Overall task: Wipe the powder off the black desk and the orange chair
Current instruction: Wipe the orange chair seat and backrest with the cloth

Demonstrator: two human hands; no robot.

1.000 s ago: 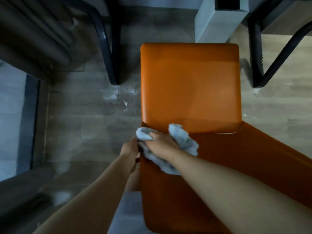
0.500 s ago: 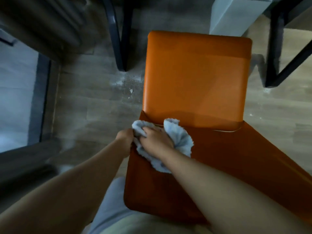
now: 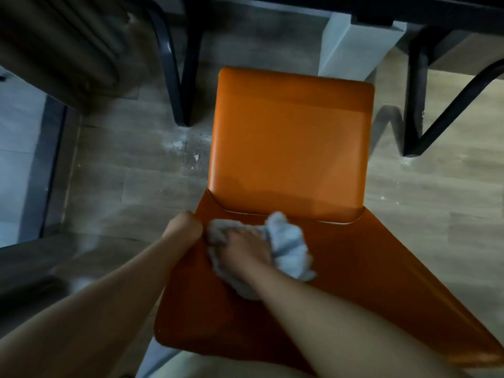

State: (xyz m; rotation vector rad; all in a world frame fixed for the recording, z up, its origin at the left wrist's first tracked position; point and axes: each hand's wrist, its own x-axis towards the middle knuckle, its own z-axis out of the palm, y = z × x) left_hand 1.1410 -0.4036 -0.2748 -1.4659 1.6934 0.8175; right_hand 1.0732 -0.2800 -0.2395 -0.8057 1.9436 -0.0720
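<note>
Right hand (image 3: 245, 249) is down on the tilted back of the smooth orange padded chair (image 3: 289, 148), near the back's left edge just below the seat. My fingers are clamped into a crumpled pale blue-grey cloth (image 3: 286, 246). Left hand (image 3: 182, 227) grips that left edge, fingers curled round it (mostly hidden behind). White powder specks (image 3: 177, 144) dot the wooden floor (image 3: 122, 173) off the seat's left edge.

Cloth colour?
The cloth is pale blue-grey, seen best in the head view.
</note>
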